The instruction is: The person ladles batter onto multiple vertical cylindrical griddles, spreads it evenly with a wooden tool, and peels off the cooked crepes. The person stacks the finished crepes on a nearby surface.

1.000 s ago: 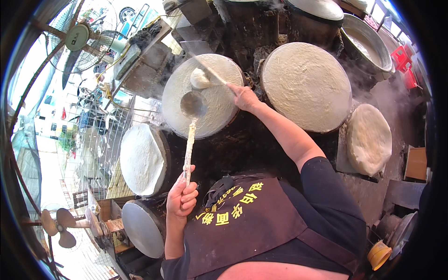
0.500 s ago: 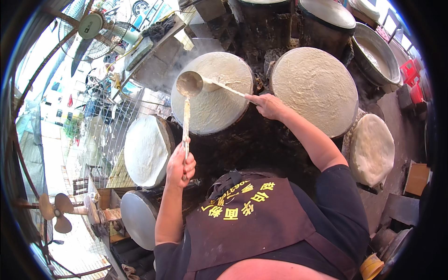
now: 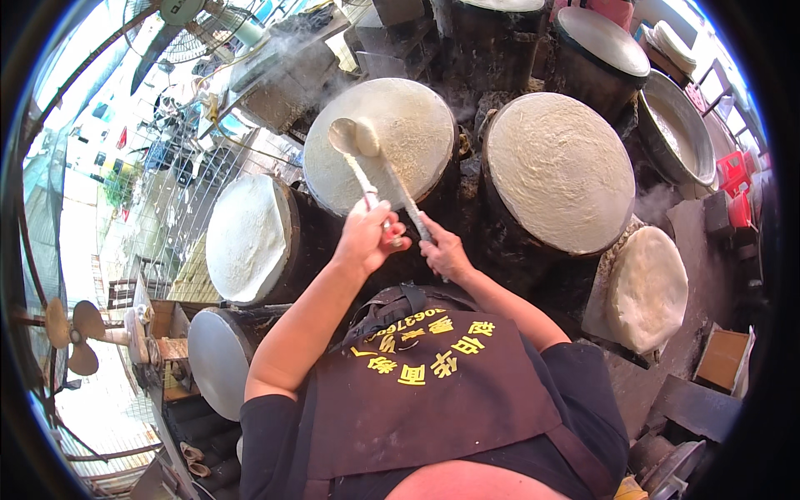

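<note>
Both tools meet over the middle round griddle (image 3: 417, 125), which is coated in pale batter with steam near it. My left hand (image 3: 373, 233) is closed on the batter-caked handle of a metal ladle (image 3: 342, 137), whose bowl is over that griddle. My right hand (image 3: 442, 250) is closed on the long handle of a second tool (image 3: 367, 138) with a pale rounded head, beside the ladle's bowl; whether they touch I cannot tell. Both hands are below the griddle's near edge, my left slightly higher.
Batter-covered griddles stand at right (image 3: 558, 175) and left (image 3: 242, 242), a bare one (image 3: 208, 358) lower left. A pale dough round (image 3: 646, 292) rests at far right, a metal basin (image 3: 679, 125) and red stools (image 3: 733, 175) behind. Fans (image 3: 82, 336) line the left.
My right hand has moved down and toward me, its tool now pointing more lengthwise away from me. My left hand has risen toward the middle griddle and shifted right, carrying the ladle.
</note>
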A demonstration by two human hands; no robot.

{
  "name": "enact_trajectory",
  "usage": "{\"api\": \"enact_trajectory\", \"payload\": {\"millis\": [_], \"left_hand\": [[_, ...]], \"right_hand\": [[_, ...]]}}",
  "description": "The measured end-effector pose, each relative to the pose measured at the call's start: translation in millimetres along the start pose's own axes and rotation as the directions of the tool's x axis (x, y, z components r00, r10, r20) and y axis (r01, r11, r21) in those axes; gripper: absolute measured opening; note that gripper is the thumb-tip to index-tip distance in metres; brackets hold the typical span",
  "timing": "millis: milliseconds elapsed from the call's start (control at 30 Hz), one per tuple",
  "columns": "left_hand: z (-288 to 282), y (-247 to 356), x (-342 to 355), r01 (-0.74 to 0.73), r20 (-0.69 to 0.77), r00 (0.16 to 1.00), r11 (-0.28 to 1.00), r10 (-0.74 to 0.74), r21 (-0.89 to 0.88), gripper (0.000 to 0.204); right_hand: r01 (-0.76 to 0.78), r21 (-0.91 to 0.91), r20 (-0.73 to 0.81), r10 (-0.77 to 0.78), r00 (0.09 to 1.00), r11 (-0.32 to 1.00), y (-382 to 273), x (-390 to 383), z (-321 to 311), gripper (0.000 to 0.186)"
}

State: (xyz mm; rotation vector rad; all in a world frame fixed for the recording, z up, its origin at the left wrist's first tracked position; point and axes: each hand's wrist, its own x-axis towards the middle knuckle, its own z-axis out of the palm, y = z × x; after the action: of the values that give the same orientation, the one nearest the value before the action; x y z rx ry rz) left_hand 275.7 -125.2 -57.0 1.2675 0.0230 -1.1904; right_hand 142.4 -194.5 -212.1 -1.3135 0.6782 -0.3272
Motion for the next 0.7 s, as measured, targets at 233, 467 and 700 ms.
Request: {"api": "enact_trajectory", "payload": {"millis": [233, 467, 700], "left_hand": [[-48.7, 11.1, 4.3, 0.373, 0.451, 0.891, 0.654, -0.055, -0.658, 0.02], [-82.8, 2.4, -134.1, 0.197, 0.384, 0.919, 0.746, 0.086, -0.636, 0.042], [-114.5, -26.5, -182.0, 0.095, 0.308, 0.934, 0.706, 0.18, -0.701, 0.038]], "right_hand": [[0.542, -0.436, 0.11, -0.556, 0.824, 0.718, -11.5, 0.2, -12.0, 0.059], [0.219, -0.857, 0.036, -0.369, 0.929, 0.467, -40.1, 40.8, -65.7, 0.054], [0.504, -0.561, 0.393, -0.325, 0.86, 0.656, -49.9, 31.3, -27.0, 0.059]]}}
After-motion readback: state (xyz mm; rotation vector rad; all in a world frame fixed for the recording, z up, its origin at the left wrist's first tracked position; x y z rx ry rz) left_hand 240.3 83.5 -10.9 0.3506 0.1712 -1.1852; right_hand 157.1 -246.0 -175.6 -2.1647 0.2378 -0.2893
